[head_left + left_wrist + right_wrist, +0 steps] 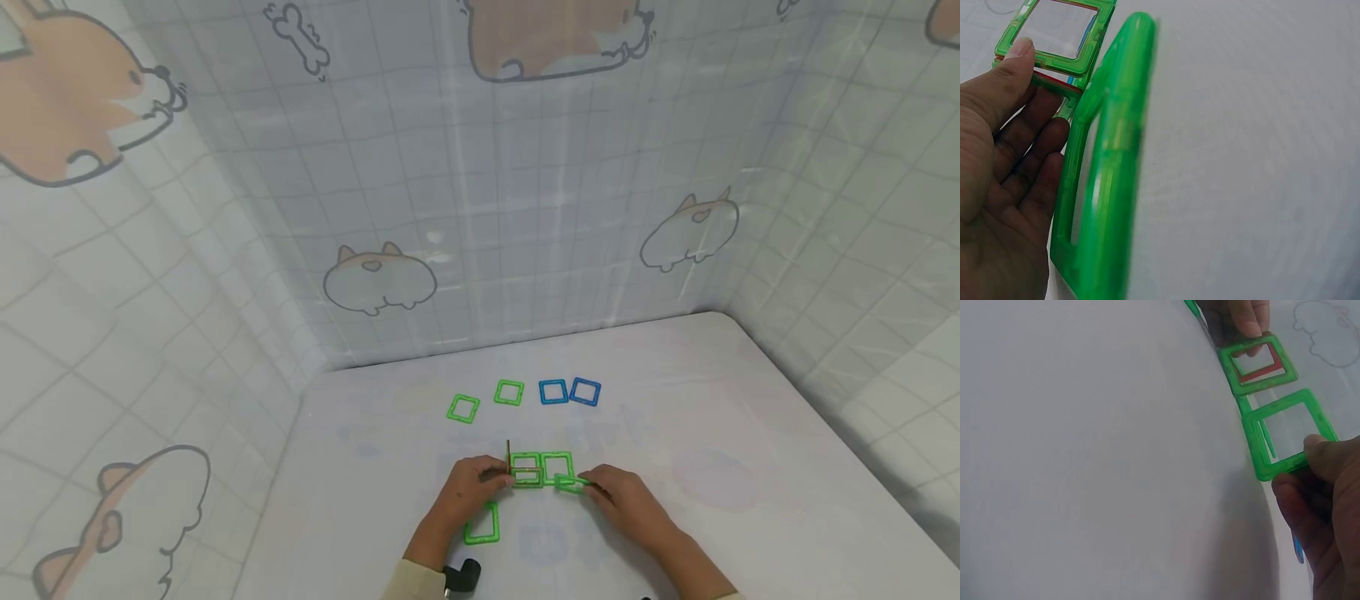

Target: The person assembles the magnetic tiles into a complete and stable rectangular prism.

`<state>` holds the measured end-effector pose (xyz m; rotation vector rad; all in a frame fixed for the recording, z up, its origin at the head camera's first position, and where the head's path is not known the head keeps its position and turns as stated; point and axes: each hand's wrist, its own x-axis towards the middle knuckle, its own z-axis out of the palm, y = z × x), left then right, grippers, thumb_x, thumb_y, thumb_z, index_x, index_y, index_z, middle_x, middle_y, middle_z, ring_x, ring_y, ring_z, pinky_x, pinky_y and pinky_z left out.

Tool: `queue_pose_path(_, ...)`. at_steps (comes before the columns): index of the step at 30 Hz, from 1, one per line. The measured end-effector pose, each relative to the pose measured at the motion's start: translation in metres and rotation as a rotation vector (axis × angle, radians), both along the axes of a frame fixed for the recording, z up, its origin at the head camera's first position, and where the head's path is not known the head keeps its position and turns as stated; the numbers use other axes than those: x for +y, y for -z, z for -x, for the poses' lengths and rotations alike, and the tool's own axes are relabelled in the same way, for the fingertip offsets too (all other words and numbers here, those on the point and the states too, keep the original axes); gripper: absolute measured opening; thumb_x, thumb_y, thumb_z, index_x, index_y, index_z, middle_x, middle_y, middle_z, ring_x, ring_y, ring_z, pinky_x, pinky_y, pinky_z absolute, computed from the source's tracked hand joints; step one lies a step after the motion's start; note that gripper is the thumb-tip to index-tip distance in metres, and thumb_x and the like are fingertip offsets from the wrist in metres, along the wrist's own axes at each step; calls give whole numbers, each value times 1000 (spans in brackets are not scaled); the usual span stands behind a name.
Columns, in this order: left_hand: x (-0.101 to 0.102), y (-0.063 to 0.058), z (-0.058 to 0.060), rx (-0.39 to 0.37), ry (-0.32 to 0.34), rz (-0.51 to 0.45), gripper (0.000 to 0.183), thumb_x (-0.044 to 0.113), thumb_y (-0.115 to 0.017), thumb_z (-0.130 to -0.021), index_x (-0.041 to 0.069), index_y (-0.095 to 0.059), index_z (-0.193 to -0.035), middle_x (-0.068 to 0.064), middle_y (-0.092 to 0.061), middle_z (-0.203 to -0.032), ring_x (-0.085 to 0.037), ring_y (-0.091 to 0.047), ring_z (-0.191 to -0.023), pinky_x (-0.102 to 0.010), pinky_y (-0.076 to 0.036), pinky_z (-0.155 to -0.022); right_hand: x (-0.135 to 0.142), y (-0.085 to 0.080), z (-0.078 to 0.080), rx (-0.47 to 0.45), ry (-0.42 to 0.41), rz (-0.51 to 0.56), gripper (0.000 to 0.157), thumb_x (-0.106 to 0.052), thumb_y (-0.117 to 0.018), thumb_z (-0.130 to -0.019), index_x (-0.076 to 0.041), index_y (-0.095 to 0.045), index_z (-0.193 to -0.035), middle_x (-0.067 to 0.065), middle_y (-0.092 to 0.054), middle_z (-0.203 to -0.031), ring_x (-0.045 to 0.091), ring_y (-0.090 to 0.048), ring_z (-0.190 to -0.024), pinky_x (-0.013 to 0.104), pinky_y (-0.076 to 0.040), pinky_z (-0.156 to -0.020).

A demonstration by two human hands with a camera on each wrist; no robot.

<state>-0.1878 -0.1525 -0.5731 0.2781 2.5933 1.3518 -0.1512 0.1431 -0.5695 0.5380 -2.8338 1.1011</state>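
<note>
Green square magnetic tiles and a red one form a small assembly in the middle of the table. My left hand [467, 492] pinches a standing green tile [1060, 63] there, thumb on its frame and fingers behind. The red tile [1263, 374] stands at the assembly's left side, edge-on in the head view. My right hand [630, 500] pinches another green tile [1256, 450] by its edge, tilted beside the standing one. Behind it a green tile [557, 454] lies flat. Whether the right hand's tile touches it I cannot tell.
A loose green tile [482, 540] lies by my left wrist. Farther back lie two green tiles [460, 419] [509, 382] and two blue tiles [553, 402] [588, 382]. Patterned sheet walls [525, 208] enclose the white table [360, 500] at the back and sides.
</note>
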Motion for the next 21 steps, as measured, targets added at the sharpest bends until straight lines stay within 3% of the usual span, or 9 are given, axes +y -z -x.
queue_pose_path(10,0,-1,0,6,12,-2,27,41,-76,-85,22,-77,-104,8,-73,-106,-21,-64,-113,-49,-49,-100,-10,-3,10,-28,-34,-21,18,-16,-71,-91,-12,-75,-108,-10,-71,-97,0,-63,-87,25,-56,-74)
queue_pose_path(21,1,-4,0,17,9,5,27,41,-75,-87,21,-77,-105,6,-73,-107,-22,-64,-113,-49,-49,-99,-12,-10,12,-56,-37,-13,17,-16,-72,-91,-13,-75,-107,-11,-71,-96,-3,-59,-81,22,-54,-68)
